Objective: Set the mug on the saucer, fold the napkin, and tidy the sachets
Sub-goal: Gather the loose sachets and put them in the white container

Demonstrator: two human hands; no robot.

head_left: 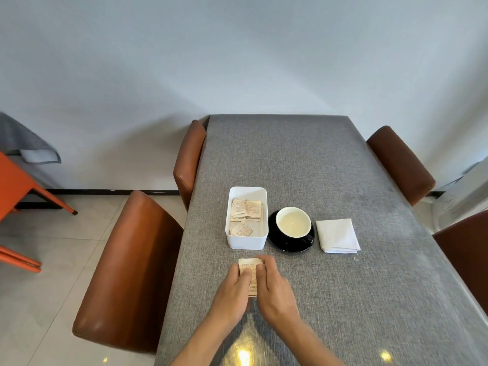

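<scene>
A black mug (293, 224) with a cream inside stands on a black saucer (280, 245) in the middle of the grey table. To its right lies a white napkin (337, 235), folded into a square. Left of the saucer a white tub (247, 243) holds several beige sachets (245, 211). Near the table's front edge, my left hand (235, 289) and my right hand (274, 286) press together on a small stack of sachets (249, 265) lying on the cloth, fingers closed on its sides.
Brown leather chairs stand on both sides of the table: two on the left (126, 273), one at the far right (398, 162). An orange table (15, 186) stands at the left edge. The grey tablecloth (290, 154) runs to the wall.
</scene>
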